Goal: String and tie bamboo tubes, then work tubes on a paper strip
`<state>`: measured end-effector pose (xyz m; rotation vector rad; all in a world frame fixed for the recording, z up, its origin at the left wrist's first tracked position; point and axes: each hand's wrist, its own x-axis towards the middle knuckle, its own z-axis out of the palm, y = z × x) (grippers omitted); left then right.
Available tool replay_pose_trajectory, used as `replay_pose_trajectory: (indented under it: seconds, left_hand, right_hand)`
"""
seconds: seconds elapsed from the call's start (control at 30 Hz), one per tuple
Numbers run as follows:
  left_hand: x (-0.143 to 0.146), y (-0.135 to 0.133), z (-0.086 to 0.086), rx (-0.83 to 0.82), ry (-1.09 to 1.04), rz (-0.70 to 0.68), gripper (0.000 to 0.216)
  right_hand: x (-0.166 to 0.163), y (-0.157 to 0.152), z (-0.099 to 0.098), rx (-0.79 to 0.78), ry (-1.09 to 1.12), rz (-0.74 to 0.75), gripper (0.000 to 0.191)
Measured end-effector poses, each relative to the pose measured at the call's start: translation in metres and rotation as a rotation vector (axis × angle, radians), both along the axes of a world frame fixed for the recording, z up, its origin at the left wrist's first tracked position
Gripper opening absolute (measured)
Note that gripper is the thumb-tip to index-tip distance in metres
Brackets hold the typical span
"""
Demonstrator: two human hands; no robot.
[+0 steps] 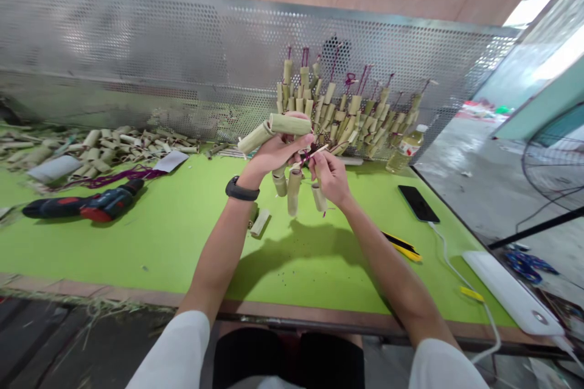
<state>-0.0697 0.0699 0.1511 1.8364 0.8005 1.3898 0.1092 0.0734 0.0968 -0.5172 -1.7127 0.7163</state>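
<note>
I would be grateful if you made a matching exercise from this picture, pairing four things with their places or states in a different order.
Column one
1. Left hand
2. Drill
3. Phone
4. Bottle

Column two
A. Lies dark-screened, with a white cable at its near end
B. Near the far right corner of the green table, with a white cap
C. Holding tubes, with a black band at its wrist
D. Lies on the left side of the table, in red and dark colours

Right pairs: 1-C, 2-D, 3-A, 4-B
</note>
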Motion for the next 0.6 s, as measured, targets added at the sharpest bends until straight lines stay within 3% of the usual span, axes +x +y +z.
replay_pose_trajectory:
  seconds: [0.23,0.37,0.6]
  left_hand:
    - [0.004,-0.005,0.003,-0.009,0.009,0.086,0.033]
    - [-0.002,-0.006,0.008,-0.024,-0.112,0.166,0.024]
    - [-0.009,-0.005,0.009,-0.104,0.009,0.207,0.016]
  right_hand:
    - [-0.007,-0.002,-0.006,0.008,-0.005,-0.16,0.065]
    - [-0.011,-0.003,-0.011,-0.001,-0.04,-0.166,0.068]
    - [-0.014,0.002,-0.014,-0.175,-0.087,-0.134,0.07]
